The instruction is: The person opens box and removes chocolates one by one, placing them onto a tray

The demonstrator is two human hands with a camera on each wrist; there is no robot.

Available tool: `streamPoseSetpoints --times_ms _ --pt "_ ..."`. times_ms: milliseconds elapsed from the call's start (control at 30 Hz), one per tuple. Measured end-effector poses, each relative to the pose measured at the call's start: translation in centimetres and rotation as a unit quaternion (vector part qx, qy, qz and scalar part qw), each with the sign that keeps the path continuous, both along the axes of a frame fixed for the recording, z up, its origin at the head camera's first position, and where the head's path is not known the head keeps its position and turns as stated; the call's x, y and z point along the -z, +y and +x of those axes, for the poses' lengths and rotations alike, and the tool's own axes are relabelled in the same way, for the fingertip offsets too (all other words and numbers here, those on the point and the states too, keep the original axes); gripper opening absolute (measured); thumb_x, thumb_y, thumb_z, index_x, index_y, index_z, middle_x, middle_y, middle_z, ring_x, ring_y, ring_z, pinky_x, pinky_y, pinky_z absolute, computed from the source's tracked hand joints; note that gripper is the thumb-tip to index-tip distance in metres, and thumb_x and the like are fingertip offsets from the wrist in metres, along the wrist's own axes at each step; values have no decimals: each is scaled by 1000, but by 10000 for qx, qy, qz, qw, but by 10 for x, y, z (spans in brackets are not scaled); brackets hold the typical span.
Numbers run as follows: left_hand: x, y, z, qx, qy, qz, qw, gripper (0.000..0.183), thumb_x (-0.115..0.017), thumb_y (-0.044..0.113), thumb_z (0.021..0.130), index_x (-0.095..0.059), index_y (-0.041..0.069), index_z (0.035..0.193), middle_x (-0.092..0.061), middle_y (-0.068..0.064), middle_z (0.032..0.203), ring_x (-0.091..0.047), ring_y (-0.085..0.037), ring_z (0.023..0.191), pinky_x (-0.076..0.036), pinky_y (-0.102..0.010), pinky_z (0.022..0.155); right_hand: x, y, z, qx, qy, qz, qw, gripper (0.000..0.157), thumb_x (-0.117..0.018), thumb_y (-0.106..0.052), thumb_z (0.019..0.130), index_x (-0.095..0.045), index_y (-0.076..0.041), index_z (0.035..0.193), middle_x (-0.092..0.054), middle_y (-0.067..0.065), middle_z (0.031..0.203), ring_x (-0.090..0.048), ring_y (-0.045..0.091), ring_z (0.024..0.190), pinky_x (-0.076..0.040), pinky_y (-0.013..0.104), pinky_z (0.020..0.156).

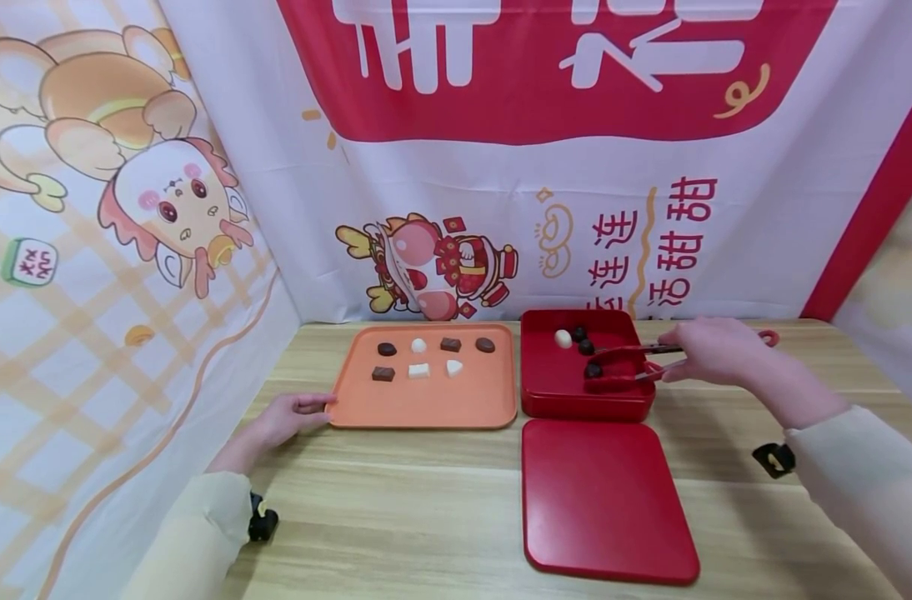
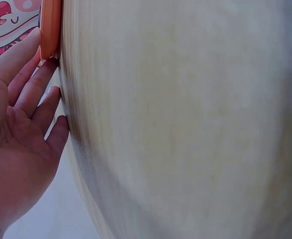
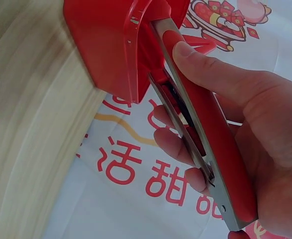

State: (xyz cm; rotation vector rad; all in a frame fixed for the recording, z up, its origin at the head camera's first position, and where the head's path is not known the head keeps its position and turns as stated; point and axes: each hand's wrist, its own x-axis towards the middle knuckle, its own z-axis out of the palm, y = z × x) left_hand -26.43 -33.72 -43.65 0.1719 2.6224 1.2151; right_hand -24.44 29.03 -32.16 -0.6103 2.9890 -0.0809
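Note:
My right hand (image 1: 714, 348) grips red-handled metal tongs (image 3: 201, 119), their red tips reaching down into a square red box (image 1: 531, 392). Between the parted tips lies a dark round chocolate (image 1: 593, 370); I cannot tell whether they touch it. Two more dark chocolates (image 1: 586, 347) and a white one (image 1: 563, 338) sit behind it. My left hand (image 1: 287, 418) touches the near left corner of an orange tray (image 1: 426, 408), thumb at the rim and fingers fairly straight in the left wrist view. Several brown and white chocolates (image 1: 418, 371) lie spaced in two rows on the tray.
A red lid (image 1: 602, 500) lies flat on the wooden table (image 1: 388, 508), in front of the box. The tray stands just left of the box. Printed cloth (image 1: 441, 183) hangs behind the table, and more covers the left side.

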Motion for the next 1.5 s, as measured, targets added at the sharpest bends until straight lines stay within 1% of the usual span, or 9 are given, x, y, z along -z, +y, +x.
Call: streamPoseSetpoints --times_ms 233,533,633,800,1100,1167,1333,1400,1500 --pt "1 -1 -1 -13 15 8 10000 49 -69 25 93 -58 2 134 -53 -22 136 -44 -36 130 -34 -50 107 3 2 -1 -87 52 -5 9999 57 -84 -40 73 -72 -1 113 -71 8 95 -65 24 82 -54 47 71" --pt "1 -1 1 23 12 3 10000 50 -68 26 93 -57 2 135 -52 -22 136 -44 -36 130 -35 -50 106 6 7 -1 -220 211 -31 9995 47 -84 -39 73 -74 -7 106 -68 -3 83 -60 13 71 -53 40 64" --pt "1 -1 1 35 12 -19 10000 50 -68 25 93 -57 1 135 -52 -22 137 -44 -37 130 -35 -50 106 4 9 0 -196 285 -32 9994 51 -83 -41 74 -73 -5 109 -69 1 84 -61 16 72 -53 42 64" --pt "0 -2 0 29 42 -71 10000 49 -67 25 94 -57 1 135 -53 -22 136 -44 -37 130 -35 -50 106 -2 10 3 -173 550 -96 9983 60 -82 -42 75 -70 -1 116 -71 11 97 -66 28 84 -55 47 70" --pt "0 -2 -1 23 59 -138 9999 49 -68 25 93 -57 1 134 -52 -22 136 -44 -37 130 -34 -50 107 -17 3 10 -92 762 -238 9968 68 -80 -46 75 -65 -2 125 -66 24 114 -63 41 102 -54 53 78" --pt "0 -2 -2 24 58 -144 9999 49 -68 25 93 -57 1 134 -52 -22 137 -44 -37 130 -34 -50 107 -21 0 11 -76 774 -291 9965 69 -81 -45 75 -64 -2 127 -65 24 116 -63 42 103 -55 52 76" --pt "0 -2 -2 23 39 -156 9999 49 -67 26 94 -57 1 135 -51 -22 138 -43 -38 130 -34 -51 107 -28 -9 11 -93 704 -400 9967 67 -81 -42 77 -64 -3 128 -68 21 110 -68 32 88 -56 42 65" --pt "-1 -1 -2 15 32 -162 9999 50 -68 27 93 -57 2 135 -51 -22 138 -43 -38 130 -34 -51 107 -30 -14 10 -185 738 -400 9963 64 -81 -40 77 -64 -3 127 -69 19 109 -68 28 85 -56 40 64" --pt "-1 0 -1 17 37 -195 9998 51 -68 28 93 -57 2 135 -51 -22 138 -44 -38 130 -34 -50 107 -32 -24 8 -264 821 -368 9956 63 -81 -39 78 -64 -3 127 -69 17 109 -67 28 88 -55 42 65"
